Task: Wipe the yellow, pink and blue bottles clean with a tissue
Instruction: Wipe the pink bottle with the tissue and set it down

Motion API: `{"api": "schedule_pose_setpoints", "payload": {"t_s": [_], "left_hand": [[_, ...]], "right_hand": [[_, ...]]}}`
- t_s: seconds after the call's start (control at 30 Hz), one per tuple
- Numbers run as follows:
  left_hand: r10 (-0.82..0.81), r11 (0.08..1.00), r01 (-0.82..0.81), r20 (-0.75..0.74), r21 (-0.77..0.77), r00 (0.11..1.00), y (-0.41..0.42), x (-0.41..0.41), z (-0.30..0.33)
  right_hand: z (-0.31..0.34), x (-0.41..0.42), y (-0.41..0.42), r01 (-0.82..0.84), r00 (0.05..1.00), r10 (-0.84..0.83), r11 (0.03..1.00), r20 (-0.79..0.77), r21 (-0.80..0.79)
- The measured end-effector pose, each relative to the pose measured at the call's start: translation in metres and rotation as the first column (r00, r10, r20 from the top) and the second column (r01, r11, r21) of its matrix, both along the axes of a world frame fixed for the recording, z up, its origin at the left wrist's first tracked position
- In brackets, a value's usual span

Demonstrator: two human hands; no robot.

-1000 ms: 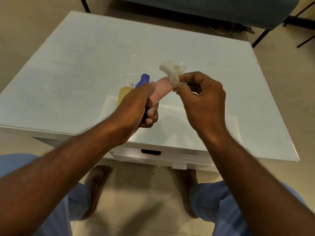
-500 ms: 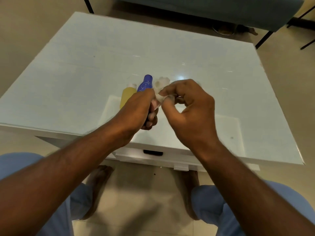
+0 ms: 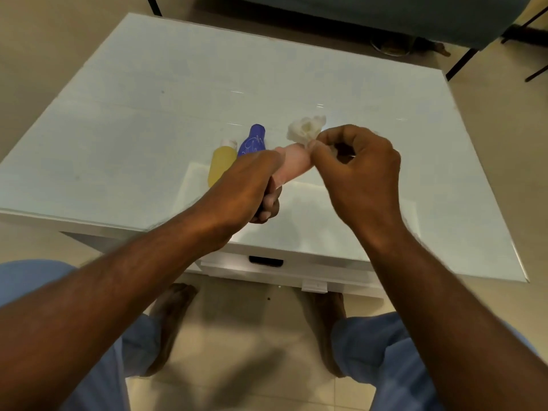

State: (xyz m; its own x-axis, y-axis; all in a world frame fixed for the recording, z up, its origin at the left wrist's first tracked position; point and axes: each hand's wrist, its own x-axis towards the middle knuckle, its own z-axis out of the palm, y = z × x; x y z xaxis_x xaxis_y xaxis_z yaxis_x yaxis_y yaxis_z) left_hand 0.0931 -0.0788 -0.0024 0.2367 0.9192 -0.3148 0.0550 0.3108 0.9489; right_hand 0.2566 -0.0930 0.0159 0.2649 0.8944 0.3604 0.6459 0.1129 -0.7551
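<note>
A: What sits nearest?

B: Two bare forearms reach from the near edge over the worktop [image 3: 124,120]. The left hand [image 3: 246,185] comes in from the near left, knuckles up, its grip wrapped round the lower body of the pink bottle [image 3: 292,163], fingers curled under it.

A: And the right one?

B: The right hand [image 3: 360,173] arches in from the near right, wrist raised, its grip pinching a crumpled white tissue [image 3: 305,129] between thumb and forefinger right at the bottle's far end; the other fingers curl inward.

A: Which way does the pink bottle point?

B: Its long axis slants from near left to far right, held above the worktop, and the tissue bunches up over its far right end.

A: Beyond that?

B: Just left of the left hand, the blue bottle [image 3: 252,141] and the yellow bottle [image 3: 221,164] lie side by side, caps pointing far. Whether they touch each other I cannot tell.
</note>
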Motion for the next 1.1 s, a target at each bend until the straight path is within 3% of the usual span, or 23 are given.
{"api": "schedule_pose_setpoints", "payload": {"t_s": [0.17,0.3,0.37,0.47,0.67,0.83,1.0,1.1], "left_hand": [[0.052,0.998,-0.052,-0.015,0.043,0.999,0.002,0.000,-0.003],[0.003,0.999,-0.004,0.006,0.039,1.000,-0.001,0.000,-0.003],[0.014,0.999,-0.014,0.008,0.033,1.000,-0.003,0.001,-0.002],[0.062,0.998,-0.063,0.047,0.030,0.997,0.000,0.001,0.004],[-0.037,0.998,0.034,0.059,0.056,0.998,-0.001,-0.001,0.016],[0.005,0.999,-0.008,0.060,0.048,0.998,0.000,0.000,0.009],[-0.017,1.000,0.018,0.092,-0.013,0.996,0.004,-0.002,0.007],[-0.009,1.000,0.008,0.086,0.004,0.996,0.002,-0.001,0.005]], "right_hand": [[-0.001,-0.022,-0.020,-0.218,0.975,0.213,0.971,0.059,0.094],[-0.003,0.000,0.002,-0.005,0.999,0.004,1.000,0.053,0.023],[-0.003,-0.005,-0.003,-0.041,0.997,0.038,0.998,0.066,0.040],[-0.004,-0.024,-0.021,-0.238,0.970,0.233,0.969,0.072,0.065],[-0.002,-0.004,-0.002,-0.004,0.998,0.006,0.999,-0.068,0.036],[-0.003,-0.029,-0.023,-0.227,0.974,0.227,0.970,0.012,0.086],[-0.003,-0.004,0.003,0.031,0.987,-0.029,0.999,-0.158,0.012],[-0.001,-0.018,-0.015,-0.103,0.992,0.107,0.993,-0.063,0.056]]}}
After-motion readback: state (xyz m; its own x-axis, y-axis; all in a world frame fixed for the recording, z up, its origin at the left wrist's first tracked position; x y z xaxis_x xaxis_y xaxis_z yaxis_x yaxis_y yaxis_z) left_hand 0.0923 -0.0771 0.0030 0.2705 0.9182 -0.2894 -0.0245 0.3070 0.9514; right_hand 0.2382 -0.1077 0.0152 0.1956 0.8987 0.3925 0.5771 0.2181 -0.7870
